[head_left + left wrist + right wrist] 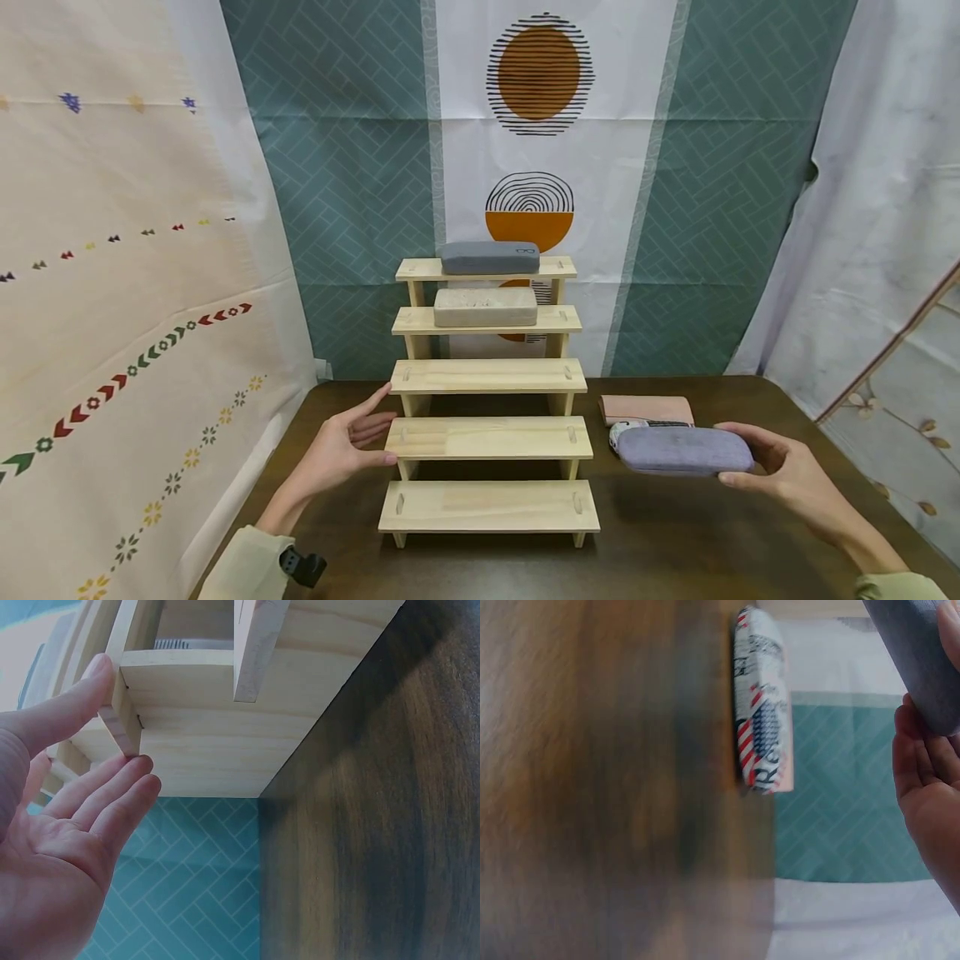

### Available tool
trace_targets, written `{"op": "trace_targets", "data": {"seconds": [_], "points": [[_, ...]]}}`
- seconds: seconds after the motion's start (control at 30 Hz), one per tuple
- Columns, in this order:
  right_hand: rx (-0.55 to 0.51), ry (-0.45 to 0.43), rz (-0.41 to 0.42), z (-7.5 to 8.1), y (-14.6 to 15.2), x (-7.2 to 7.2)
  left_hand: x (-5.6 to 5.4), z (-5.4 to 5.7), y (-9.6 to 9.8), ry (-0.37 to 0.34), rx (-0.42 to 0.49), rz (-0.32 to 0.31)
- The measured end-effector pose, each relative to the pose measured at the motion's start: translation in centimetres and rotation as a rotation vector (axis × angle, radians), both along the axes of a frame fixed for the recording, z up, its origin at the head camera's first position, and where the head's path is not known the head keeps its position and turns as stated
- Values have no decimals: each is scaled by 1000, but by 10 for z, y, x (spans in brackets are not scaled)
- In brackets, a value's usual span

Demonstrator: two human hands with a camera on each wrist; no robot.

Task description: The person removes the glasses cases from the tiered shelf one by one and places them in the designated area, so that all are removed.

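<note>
A stepped wooden display stand (pixel 491 437) stands on the table. My left hand (pixel 341 446) is at its left side; in the left wrist view, the thumb (pixel 90 686) and fingers (pixel 124 787) hold the end of one step board from opposite edges. In my right hand (pixel 787 479) is a purple-grey glasses case (pixel 684 451), gripped by its right end and raised above the table. Only part of this case shows in the right wrist view. On the top step lies a blue-grey glasses case (pixel 490 257); a cream glasses case (pixel 485 307) lies one step lower.
Right of the stand, a pink case (pixel 648 408) lies on the dark wooden table (pixel 675 546). In front of it is a white printed case (pixel 763 705) with red and blue markings, partly hidden by the held case in the head view. Patterned curtains (pixel 337 167) surround the table.
</note>
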State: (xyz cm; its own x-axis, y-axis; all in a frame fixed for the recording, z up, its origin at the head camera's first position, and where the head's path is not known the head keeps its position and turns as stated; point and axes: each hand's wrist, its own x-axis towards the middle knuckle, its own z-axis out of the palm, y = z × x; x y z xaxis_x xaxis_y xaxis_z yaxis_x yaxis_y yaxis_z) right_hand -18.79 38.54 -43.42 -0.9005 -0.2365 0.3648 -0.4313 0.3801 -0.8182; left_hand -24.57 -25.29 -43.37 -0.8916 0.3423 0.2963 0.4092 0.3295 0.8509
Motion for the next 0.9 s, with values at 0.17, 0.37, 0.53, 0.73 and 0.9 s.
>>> {"op": "trace_targets", "data": {"seconds": [0.17, 0.37, 0.53, 0.73, 0.9], "points": [[11, -28, -10, -8, 5, -4, 0, 0, 0, -3, 11, -7], [47, -72, -40, -16, 9, -9, 1, 0, -2, -7, 10, -4], [79, -72, -53, -25, 13, -11, 1, 0, -1, -4, 18, -16], [103, -96, -78, -31, 15, -14, 0, 0, 0, 0, 14, -15], [144, -113, -103, -34, 16, -16, 0, 1, 1, 4, 8, -12]]}}
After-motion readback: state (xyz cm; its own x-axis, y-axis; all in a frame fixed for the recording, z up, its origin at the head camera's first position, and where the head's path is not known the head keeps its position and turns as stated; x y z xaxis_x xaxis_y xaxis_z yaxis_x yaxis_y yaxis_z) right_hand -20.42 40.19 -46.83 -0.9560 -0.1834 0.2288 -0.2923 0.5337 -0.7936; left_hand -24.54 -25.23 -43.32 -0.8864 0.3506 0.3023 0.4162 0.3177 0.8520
